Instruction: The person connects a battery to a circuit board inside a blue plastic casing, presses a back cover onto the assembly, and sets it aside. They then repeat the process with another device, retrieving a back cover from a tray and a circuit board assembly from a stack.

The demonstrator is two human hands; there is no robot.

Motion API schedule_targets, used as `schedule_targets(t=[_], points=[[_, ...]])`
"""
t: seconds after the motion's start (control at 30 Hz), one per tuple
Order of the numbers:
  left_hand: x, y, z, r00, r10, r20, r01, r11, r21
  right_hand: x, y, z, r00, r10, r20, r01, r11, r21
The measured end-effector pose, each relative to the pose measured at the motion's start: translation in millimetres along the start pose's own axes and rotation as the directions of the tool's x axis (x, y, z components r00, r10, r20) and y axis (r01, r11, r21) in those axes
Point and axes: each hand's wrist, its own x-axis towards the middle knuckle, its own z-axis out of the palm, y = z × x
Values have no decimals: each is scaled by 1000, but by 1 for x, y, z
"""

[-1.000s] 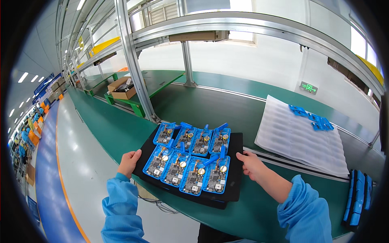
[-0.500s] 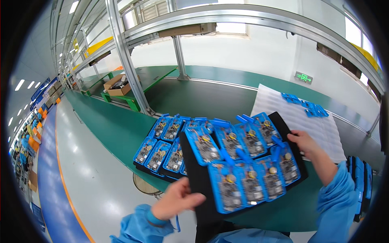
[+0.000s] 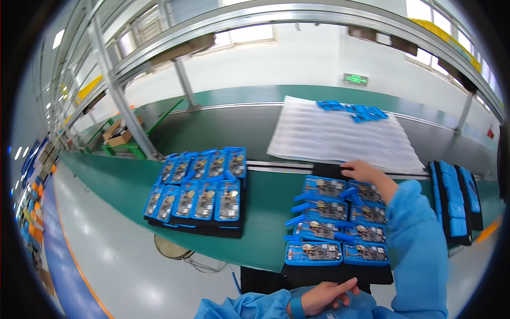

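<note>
A black tray [image 3: 336, 274] lies in front of me on the green workbench, carrying two columns of blue plastic cases [image 3: 313, 260] with open tops and circuit boards inside. Blue tabs stick out from several of them. At the tray's far edge, my right hand [image 3: 367, 174] has its fingers closed on the black rim. My left hand [image 3: 325, 297] is held near my body, just off the tray's near edge, with thumb and fingers apart and nothing in them. To the left sits a stack of black trays [image 3: 236, 233] topped with two rows of similar blue cases [image 3: 186, 200].
A white foam sheet [image 3: 340, 135] bears several blue pieces [image 3: 366, 113] beyond the tray. Black trays with blue cases [image 3: 454, 204] stand at the right. A metal rail [image 3: 281, 167] crosses the bench [image 3: 265, 207]. A cardboard box [image 3: 119, 133] is at the back left.
The black tray of blue cases, tilted and held up before, has turned and now lies on the bench. My left hand has come away toward my body; my right hand stays at its edge.
</note>
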Motion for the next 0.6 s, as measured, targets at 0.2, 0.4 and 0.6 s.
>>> schedule_targets(t=[0.2,0.4,0.6], points=[[47,-41,-11,989,-129,69,137,982,-128,25,-23,33,999,-36,-34,31,990,-135],[48,-55,-31,957,-229,178,208,970,126,15,-12,43,981,-74,-178,69,997,-32],[-63,101,-31,899,253,357,-435,427,793,-32,-49,-4,988,-83,-131,83,997,-7]])
